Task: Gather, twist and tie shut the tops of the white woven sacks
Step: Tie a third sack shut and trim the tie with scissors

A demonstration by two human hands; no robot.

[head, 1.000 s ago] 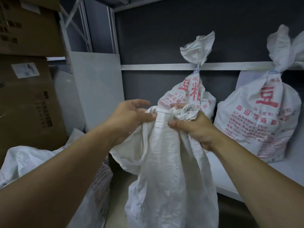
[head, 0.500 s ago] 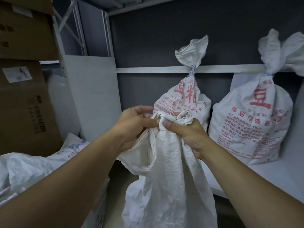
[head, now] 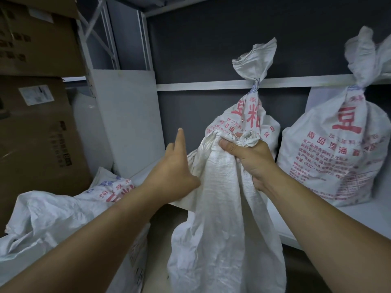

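Right hand clenches the bunched top of the white sack, held upright between the arms, in front of the shelf. Left hand rests loosely against its left fold, forefinger straight, gripping nothing. Behind, a tied sack and a second tied sack stand on the shelf

Dark grey wall behind white metal shelving; cardboard boxes stacked left, light seemingly dim

Red 豆粕 is showing on the tied sack; the neighbouring sack, right of it, is bearing 豆, 青岛渤海 and 0532.
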